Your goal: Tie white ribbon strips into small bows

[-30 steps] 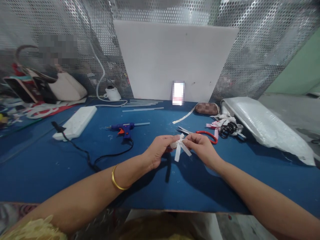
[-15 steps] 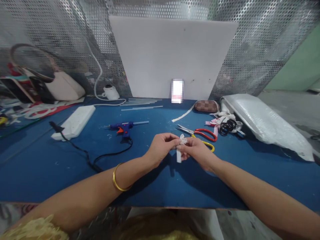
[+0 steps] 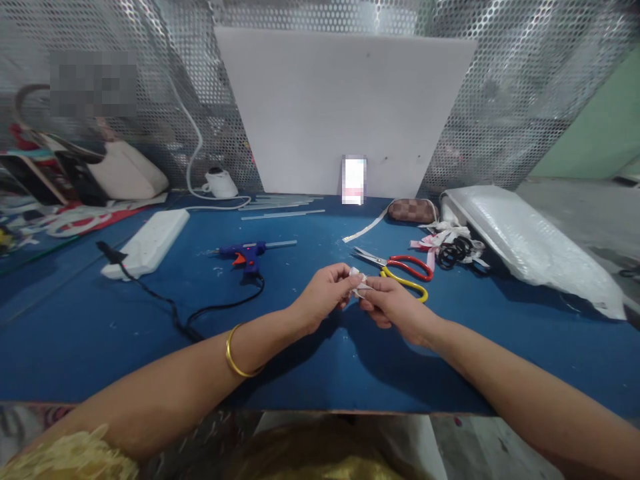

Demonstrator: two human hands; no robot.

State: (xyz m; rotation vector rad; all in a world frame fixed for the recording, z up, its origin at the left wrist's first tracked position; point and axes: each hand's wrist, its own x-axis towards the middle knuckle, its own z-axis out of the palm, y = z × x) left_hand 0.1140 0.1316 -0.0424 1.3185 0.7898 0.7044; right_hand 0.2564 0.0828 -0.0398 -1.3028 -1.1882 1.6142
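Head view, hands (image 3: 361,293) pinching white ribbon (image 3: 357,285), scissors (image 3: 400,270) just behind, glue gun (image 3: 246,253) left

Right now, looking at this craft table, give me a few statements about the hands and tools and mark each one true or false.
1. Both hands pinch a small white ribbon bow. True.
2. The left hand holds the scissors. False: the scissors lie on the blue table.
3. The blue glue gun lies left of the hands. True.
4. The right hand rests on the power strip. False: the power strip lies far left, untouched.
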